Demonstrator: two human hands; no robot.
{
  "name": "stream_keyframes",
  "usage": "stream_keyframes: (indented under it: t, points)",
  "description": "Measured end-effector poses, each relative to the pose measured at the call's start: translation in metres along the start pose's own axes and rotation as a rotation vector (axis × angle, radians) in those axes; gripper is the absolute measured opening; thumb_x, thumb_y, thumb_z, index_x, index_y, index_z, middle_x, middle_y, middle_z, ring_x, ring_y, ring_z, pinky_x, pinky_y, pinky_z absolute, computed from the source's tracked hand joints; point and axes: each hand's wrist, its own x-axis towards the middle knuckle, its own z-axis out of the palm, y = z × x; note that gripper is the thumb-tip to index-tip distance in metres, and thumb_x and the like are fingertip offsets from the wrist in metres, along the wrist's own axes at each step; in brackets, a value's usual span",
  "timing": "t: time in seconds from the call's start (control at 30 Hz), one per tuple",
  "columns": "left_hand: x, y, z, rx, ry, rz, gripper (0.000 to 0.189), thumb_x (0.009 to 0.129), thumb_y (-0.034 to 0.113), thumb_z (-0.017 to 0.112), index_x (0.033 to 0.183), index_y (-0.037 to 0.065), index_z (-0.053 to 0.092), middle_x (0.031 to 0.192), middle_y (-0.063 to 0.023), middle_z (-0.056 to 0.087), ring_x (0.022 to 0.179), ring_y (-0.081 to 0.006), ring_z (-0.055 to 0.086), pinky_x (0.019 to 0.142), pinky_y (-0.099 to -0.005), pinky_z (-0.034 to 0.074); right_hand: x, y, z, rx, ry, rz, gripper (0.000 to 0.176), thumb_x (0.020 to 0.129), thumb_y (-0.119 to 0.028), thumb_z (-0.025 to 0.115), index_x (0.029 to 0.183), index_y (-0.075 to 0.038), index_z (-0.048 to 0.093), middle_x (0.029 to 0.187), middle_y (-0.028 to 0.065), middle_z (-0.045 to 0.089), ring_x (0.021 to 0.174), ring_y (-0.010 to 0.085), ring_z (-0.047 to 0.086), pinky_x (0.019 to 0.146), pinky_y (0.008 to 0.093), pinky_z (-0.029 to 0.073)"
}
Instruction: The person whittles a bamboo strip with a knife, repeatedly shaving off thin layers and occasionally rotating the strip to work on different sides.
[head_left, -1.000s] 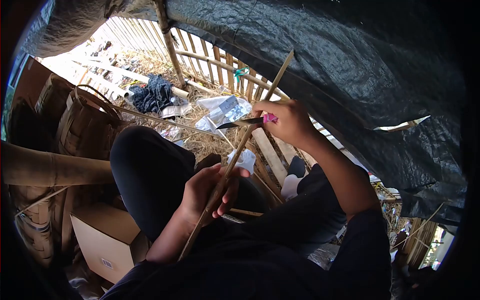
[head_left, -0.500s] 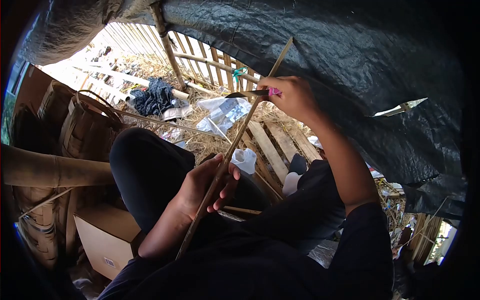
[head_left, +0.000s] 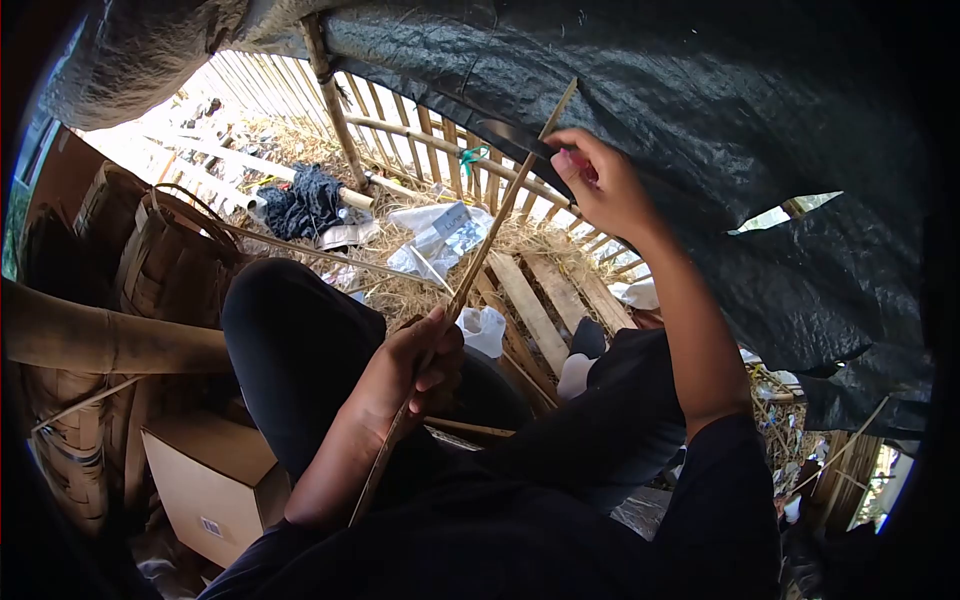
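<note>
A long, thin bamboo strip (head_left: 497,222) runs diagonally from my lap up to the dark tarp. My left hand (head_left: 412,368) is closed around its lower part, above my legs. In my right hand (head_left: 607,190) is a knife (head_left: 518,137), gripped at its handle, where a bit of pink shows. The knife's blade is blurred and crosses the strip close to its upper end, pointing left. Below my left hand the strip passes along my forearm.
Black tarp (head_left: 700,110) hangs close on the right and overhead. Woven baskets (head_left: 170,260), a thick bamboo pole (head_left: 120,340) and a cardboard box (head_left: 210,480) stand at my left. Wooden slats (head_left: 530,300), straw and plastic bags (head_left: 440,240) lie ahead, before a bamboo fence (head_left: 430,130).
My right hand and the knife have moved up along the strip towards its top end, and slightly right. The fingers of my left hand have closed more tightly on the strip.
</note>
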Motion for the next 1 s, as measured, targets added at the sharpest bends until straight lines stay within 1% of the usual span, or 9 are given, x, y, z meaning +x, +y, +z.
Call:
stream_keyframes:
  t: [0.07, 0.23, 0.3, 0.33, 0.43, 0.63, 0.7, 0.87, 1.0]
  points:
    - [0.001, -0.002, -0.003, -0.039, -0.02, -0.016, 0.037, 0.102, 0.041, 0.039, 0.078, 0.013, 0.042, 0.054, 0.0031, 0.034, 0.038, -0.005, 0.024, 0.033, -0.0194, 0.02, -0.003, 0.001, -0.004, 0.106, -0.233, 0.163, 0.03, 0.098, -0.029, 0.055, 0.087, -0.002, 0.062, 0.064, 0.0013, 0.052, 0.058, 0.0072, 0.045, 0.053, 0.0284, 0.037]
    - [0.002, -0.002, -0.007, -0.133, -0.083, -0.022, 0.037, 0.103, 0.041, 0.035, 0.081, 0.012, 0.044, 0.054, 0.0043, 0.033, 0.038, -0.0046, 0.024, 0.033, -0.0193, 0.02, -0.02, 0.004, 0.017, 0.344, -0.294, 0.177, 0.037, 0.101, -0.032, 0.049, 0.084, -0.001, 0.059, 0.065, -0.0024, 0.051, 0.058, 0.0051, 0.043, 0.053, 0.0239, 0.036]
    - [-0.001, 0.001, -0.002, -0.093, -0.046, -0.012, 0.037, 0.103, 0.041, 0.035, 0.082, 0.012, 0.045, 0.054, 0.0044, 0.033, 0.038, -0.0048, 0.024, 0.033, -0.0193, 0.02, -0.024, 0.002, 0.022, 0.368, -0.312, 0.363, 0.04, 0.102, -0.034, 0.047, 0.081, -0.002, 0.057, 0.062, -0.0031, 0.049, 0.056, 0.0056, 0.044, 0.051, 0.0247, 0.036]
    - [-0.002, 0.002, 0.001, -0.051, -0.006, -0.001, 0.037, 0.103, 0.041, 0.035, 0.083, 0.012, 0.046, 0.054, 0.0044, 0.033, 0.038, -0.0051, 0.024, 0.033, -0.0193, 0.02, -0.026, -0.002, 0.027, 0.234, -0.214, 0.299, 0.043, 0.101, -0.036, 0.046, 0.079, -0.001, 0.06, 0.058, 0.0022, 0.051, 0.054, 0.0097, 0.045, 0.052, 0.0311, 0.038]
    - [-0.002, 0.003, 0.003, -0.031, 0.008, 0.003, 0.036, 0.102, 0.042, 0.036, 0.084, 0.012, 0.046, 0.055, 0.0048, 0.033, 0.039, -0.0054, 0.025, 0.034, -0.0191, 0.02, -0.022, -0.02, 0.028, 0.071, -0.193, 0.341, 0.046, 0.101, -0.036, 0.047, 0.069, -0.002, 0.051, 0.056, -0.0041, 0.039, 0.055, 0.0053, 0.034, 0.048, 0.0291, 0.029]
    - [-0.004, 0.001, -0.001, -0.036, 0.032, -0.006, 0.036, 0.101, 0.044, 0.039, 0.083, 0.014, 0.044, 0.057, 0.0058, 0.032, 0.039, -0.0047, 0.025, 0.034, -0.0203, 0.02, -0.025, -0.011, 0.047, 0.177, -0.227, 0.348, 0.05, 0.101, -0.036, 0.048, 0.063, -0.004, 0.047, 0.054, -0.0058, 0.035, 0.054, 0.0055, 0.031, 0.048, 0.0303, 0.028]
    - [-0.003, 0.002, -0.006, -0.065, 0.026, -0.01, 0.035, 0.101, 0.044, 0.039, 0.083, 0.014, 0.044, 0.057, 0.006, 0.032, 0.039, -0.0045, 0.025, 0.035, -0.0206, 0.02, -0.031, -0.016, 0.051, 0.228, -0.358, 0.37, 0.05, 0.101, -0.036, 0.048, 0.062, -0.004, 0.046, 0.054, -0.0065, 0.035, 0.054, 0.0052, 0.03, 0.047, 0.0305, 0.028]
    - [-0.004, 0.005, -0.003, -0.029, 0.032, 0.006, 0.035, 0.101, 0.044, 0.039, 0.082, 0.015, 0.044, 0.057, 0.0068, 0.031, 0.04, -0.0042, 0.025, 0.036, -0.021, 0.02, -0.024, -0.011, 0.045, 0.204, -0.303, 0.275, 0.052, 0.101, -0.036, 0.049, 0.062, -0.003, 0.047, 0.053, -0.0071, 0.031, 0.052, 0.0042, 0.029, 0.045, 0.0291, 0.026]
    - [-0.003, 0.006, -0.003, -0.05, 0.027, -0.004, 0.035, 0.101, 0.044, 0.04, 0.082, 0.015, 0.044, 0.057, 0.0072, 0.031, 0.04, -0.004, 0.025, 0.036, -0.0209, 0.019, -0.034, -0.038, 0.048, 0.223, -0.33, 0.327, 0.054, 0.1, -0.04, 0.049, 0.062, -0.001, 0.05, 0.048, 0.0036, 0.04, 0.047, 0.0106, 0.036, 0.047, 0.0353, 0.032]
